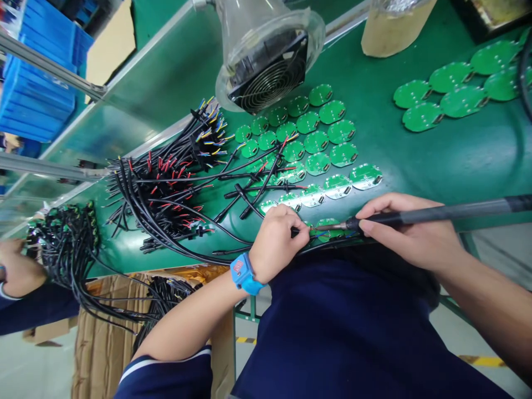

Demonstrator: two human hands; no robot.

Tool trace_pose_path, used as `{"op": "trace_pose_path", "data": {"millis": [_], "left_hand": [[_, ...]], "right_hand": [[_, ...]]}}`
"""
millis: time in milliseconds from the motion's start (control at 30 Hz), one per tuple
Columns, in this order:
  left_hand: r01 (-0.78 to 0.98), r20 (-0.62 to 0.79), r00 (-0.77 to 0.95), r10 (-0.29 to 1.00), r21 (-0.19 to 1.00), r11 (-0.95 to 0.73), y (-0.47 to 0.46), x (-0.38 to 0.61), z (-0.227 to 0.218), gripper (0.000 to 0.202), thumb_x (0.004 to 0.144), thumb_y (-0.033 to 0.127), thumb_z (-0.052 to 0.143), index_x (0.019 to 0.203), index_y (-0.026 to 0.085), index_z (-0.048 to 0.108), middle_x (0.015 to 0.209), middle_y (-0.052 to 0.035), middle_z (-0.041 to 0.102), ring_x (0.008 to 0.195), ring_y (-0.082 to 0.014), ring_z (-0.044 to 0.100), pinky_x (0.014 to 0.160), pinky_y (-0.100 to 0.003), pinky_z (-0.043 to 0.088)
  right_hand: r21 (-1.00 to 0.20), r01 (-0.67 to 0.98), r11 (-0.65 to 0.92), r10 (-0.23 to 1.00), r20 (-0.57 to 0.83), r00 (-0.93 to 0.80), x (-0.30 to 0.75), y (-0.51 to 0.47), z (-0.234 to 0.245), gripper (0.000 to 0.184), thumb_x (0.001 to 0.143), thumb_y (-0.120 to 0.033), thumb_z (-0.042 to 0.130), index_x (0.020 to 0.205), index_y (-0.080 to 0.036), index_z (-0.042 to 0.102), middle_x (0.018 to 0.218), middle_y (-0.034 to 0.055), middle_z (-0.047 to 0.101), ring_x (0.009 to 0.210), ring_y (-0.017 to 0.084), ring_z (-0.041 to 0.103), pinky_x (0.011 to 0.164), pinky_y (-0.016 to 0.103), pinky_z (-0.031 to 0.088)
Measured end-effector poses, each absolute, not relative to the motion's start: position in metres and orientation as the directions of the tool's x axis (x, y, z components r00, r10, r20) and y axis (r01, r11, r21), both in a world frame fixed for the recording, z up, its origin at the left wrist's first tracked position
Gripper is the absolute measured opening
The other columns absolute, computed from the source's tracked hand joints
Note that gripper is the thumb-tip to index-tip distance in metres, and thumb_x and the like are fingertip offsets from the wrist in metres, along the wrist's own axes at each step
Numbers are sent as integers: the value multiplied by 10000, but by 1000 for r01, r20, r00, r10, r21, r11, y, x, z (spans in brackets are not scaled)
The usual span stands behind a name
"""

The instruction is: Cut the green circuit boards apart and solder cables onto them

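Observation:
My right hand (409, 233) grips a soldering iron (440, 214) by its dark handle. The iron's metal tip points left, over a round green circuit board (330, 231) at the table's near edge. My left hand (277, 235), with a blue watch on the wrist, pinches a black cable (295, 231) beside that board. Thin wires lie at the board near the tip; whether they touch its pads is too small to tell. Just beyond my hands, rows of green circuit boards (316, 142) cover the mat, with several loose black cables (260, 188) across some of them.
Bundled black cables (166, 188) are heaped on the left. A fan in a clear hood (270, 72) hangs over the far boards. More boards (463, 100) lie at the right. Another person's hand (20, 269) is by wired boards at far left. A cardboard box (97, 343) stands below.

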State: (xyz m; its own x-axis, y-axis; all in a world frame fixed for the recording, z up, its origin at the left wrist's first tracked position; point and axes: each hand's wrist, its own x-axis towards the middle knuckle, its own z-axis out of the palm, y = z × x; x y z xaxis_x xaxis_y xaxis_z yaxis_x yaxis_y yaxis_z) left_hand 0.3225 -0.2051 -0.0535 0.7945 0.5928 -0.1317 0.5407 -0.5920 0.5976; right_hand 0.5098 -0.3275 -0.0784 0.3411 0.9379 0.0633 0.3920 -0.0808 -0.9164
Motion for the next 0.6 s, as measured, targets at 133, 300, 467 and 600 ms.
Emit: {"op": "trace_pose_path", "data": {"millis": [133,300,467,600], "left_hand": [[545,-135,791,597,600,-586,-206,322,-53,122,766,148,589,646,172,599,736,-11,563,770,-144,506,760,-310,409],[540,-141,794,591,610,-580,-205,322,-53,124,768,148,589,647,171,601,730,-8,563,772,-141,507,763,-309,408],[538,-156,799,581,617,-574,-204,323,-51,133,768,138,584,640,170,600,726,-8,554,766,-137,508,761,-306,413],[555,-168,787,594,613,-562,-204,323,-51,144,767,140,576,627,170,583,718,-10,542,765,-141,506,758,-309,420]], "right_hand": [[-975,213,-68,892,36,450,508,-330,-82,32,753,-215,632,771,-234,614,657,-46,612,528,80,548,479,192,429],[-968,240,-75,886,46,461,507,-328,-82,42,747,-207,636,772,-237,619,657,-48,614,548,85,555,506,208,433],[-943,321,-89,914,51,403,508,-326,-81,46,747,-238,638,791,-239,622,646,-47,615,542,97,556,496,218,434],[-932,344,-119,927,20,374,508,-326,-78,51,747,-251,634,793,-232,623,633,-28,612,525,117,546,454,230,423]]}}
